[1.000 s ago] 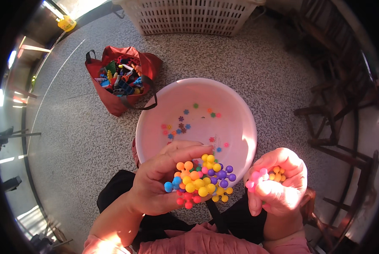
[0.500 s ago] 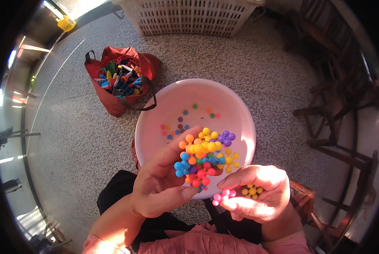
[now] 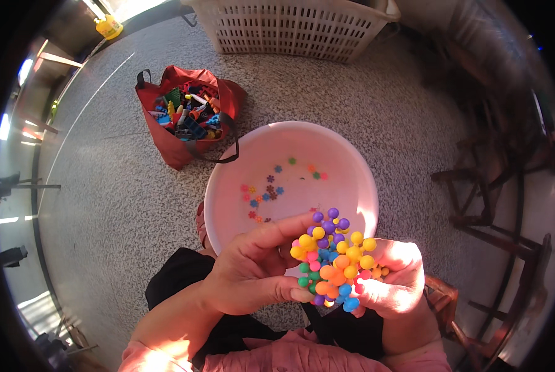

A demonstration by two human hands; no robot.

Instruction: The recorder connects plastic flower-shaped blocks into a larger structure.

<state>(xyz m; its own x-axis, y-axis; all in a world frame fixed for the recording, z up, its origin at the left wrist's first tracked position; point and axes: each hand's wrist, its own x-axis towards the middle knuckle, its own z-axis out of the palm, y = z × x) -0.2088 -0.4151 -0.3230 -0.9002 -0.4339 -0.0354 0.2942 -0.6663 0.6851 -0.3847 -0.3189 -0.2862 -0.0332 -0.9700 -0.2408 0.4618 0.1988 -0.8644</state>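
Note:
Above the tub I hold a cluster [image 3: 336, 263] of interlocked ball-tipped plastic building pieces in purple, yellow, orange, blue, green and pink. My left hand [image 3: 246, 266] is closed round its left side, with the thumb below and a finger along the top. Against the right side press the thumb and fingers of my right hand [image 3: 394, 279]. A small yellow ball-tipped piece [image 3: 380, 271] sits between those fingers. Reddish-pink knobs show by the right fingertips; whether they belong to a separate piece I cannot tell.
Below my hands stands a round pink tub [image 3: 218, 167], flower-shaped spots on its bottom. Left of it, a red bag [image 3: 172, 146] full of mixed toy pieces leans close to the rim. Beyond is a white slatted basket [image 3: 290, 31]. Dark wooden chairs [image 3: 501, 229] stand at right.
The cluster has been turned over, bringing purple knobs to the top, and moved right. My right hand, apart from it before with a pink piece at its fingertips, now touches the cluster.

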